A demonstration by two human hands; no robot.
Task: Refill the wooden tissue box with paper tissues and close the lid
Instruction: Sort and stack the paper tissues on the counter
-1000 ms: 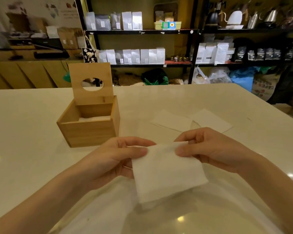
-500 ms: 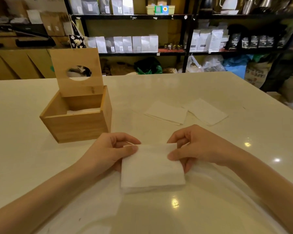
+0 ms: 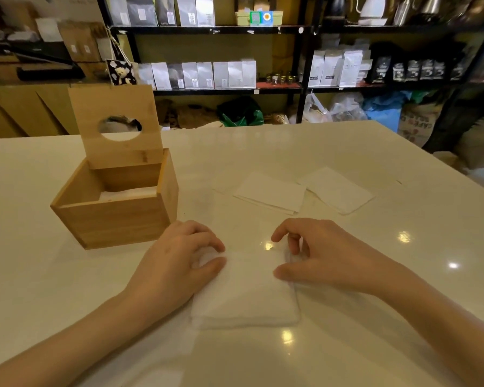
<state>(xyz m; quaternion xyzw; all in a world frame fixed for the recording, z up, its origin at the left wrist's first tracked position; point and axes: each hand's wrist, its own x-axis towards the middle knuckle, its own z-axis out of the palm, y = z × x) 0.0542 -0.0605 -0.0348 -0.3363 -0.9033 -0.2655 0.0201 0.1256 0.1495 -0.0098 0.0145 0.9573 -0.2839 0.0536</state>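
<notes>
White folded tissue stack (image 3: 246, 291) lies flat on worktop (image 3: 347, 344), near edge centre, held between both hands. Left hand (image 3: 176, 263) sits on its 9 o'clock side, thumb on top of stack, fingers (image 3: 207, 238) curled over the far-left corner. Right hand (image 3: 327, 258) on the 3 o'clock side, thumb pressing top face, fingers curled over the far-right corner; whether either hand's fingers reach under the stack, can't tell. So both hands clamp the stack, thumb above, fingers bent round the far edge.

Key relation: wooden tissue box (image 3: 115, 216) stands at approx 10 o'clock from the stack, just beside left-hand knuckles, not touching as far as visible. Lid (image 3: 118, 124) upright, hinged at far wall, round hole facing camera. Opening faces up; some white tissue already inside, well below rim. Left hand is the nearer one to box.

Stack looks roughly square, no clear long axis. Judgement: next move = lift, carry toward 10 o'clock, lower straight down through the opening w/ edges parallel to walls.

Two more folded piles (image 3: 268, 195) (image 3: 336, 192) at 12–1 o'clock, well apart from hands. Refill partly done; lid not yet shut.
</notes>
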